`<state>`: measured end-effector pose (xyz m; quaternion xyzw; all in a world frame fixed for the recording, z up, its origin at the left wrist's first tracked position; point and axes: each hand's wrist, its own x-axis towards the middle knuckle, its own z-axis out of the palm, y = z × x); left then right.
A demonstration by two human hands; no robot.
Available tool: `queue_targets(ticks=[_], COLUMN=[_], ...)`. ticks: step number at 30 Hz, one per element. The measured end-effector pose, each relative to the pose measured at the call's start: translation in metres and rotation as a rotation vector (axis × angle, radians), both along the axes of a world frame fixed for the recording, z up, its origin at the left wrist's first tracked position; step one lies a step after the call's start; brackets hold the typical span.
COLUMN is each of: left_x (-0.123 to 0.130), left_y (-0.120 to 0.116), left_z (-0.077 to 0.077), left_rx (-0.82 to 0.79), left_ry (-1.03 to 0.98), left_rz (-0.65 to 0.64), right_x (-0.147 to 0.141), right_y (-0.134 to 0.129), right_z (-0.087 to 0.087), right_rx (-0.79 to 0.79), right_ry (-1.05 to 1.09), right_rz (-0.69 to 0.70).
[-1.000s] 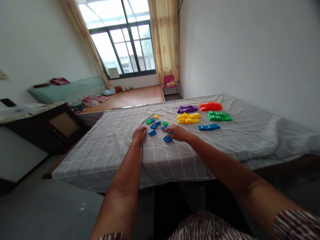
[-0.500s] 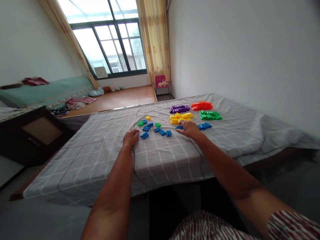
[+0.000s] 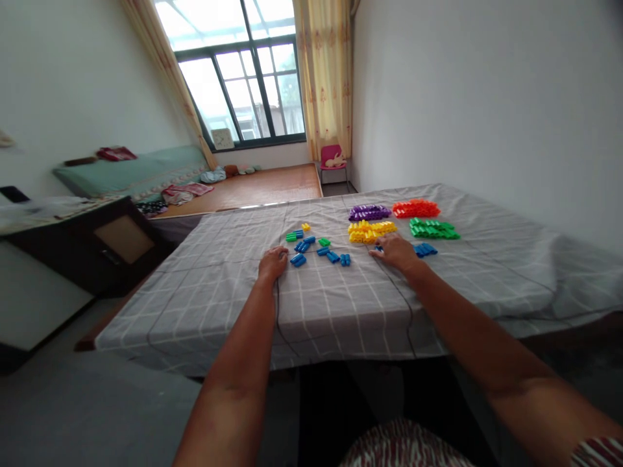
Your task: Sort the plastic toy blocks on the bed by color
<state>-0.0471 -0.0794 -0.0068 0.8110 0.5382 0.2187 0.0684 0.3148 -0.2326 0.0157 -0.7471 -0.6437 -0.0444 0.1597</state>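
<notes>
My right hand [image 3: 398, 251] is low over the cloth, its fingers closed around a blue plastic block [image 3: 378, 248] that is mostly hidden under them. Just right of it lies a row of blue blocks [image 3: 426, 250]. My left hand [image 3: 273, 263] rests on the cloth, fingers loosely bent and apart, with nothing seen in it. Beside its fingertips is a blue block pair [image 3: 298, 260]. Between the hands are scattered more blue blocks [image 3: 328, 254], a green block [image 3: 324, 242], a green pair [image 3: 291, 237] and a small yellow block [image 3: 305, 227].
Beyond my right hand stand piles of yellow [image 3: 372, 231], purple [image 3: 369, 213], orange [image 3: 416, 208] and green blocks [image 3: 434, 229]. A grey checked cloth [image 3: 204, 292] covers the table. A white wall [image 3: 487, 97] is to the right, a dark cabinet [image 3: 111, 240] to the left.
The view has turned to the left, so the table and both hands appear farther right. My right hand has closed further over the blue block; the scattered blocks keep their places.
</notes>
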Motion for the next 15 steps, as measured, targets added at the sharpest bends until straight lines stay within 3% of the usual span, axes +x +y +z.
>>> queue_targets(ticks=[3, 9, 12, 15], left_x=[0.001, 0.001, 0.000, -0.001], left_y=[0.000, -0.005, -0.006, -0.005], left_z=[-0.002, -0.001, 0.000, -0.001], left_rx=[0.005, -0.012, -0.012, -0.011], left_ry=[-0.015, -0.036, -0.049, -0.065], left_rz=[0.004, 0.005, 0.009, 0.015], right_x=[-0.021, -0.119, -0.151, -0.161], right_y=[0.015, 0.066, 0.093, 0.109], right_z=[0.015, 0.036, 0.033, 0.029], right_rx=[0.035, 0.062, 0.038, -0.037], right_ry=[-0.003, -0.079, -0.085, -0.109], right_rz=[0.022, 0.423, 0.430, 0.398])
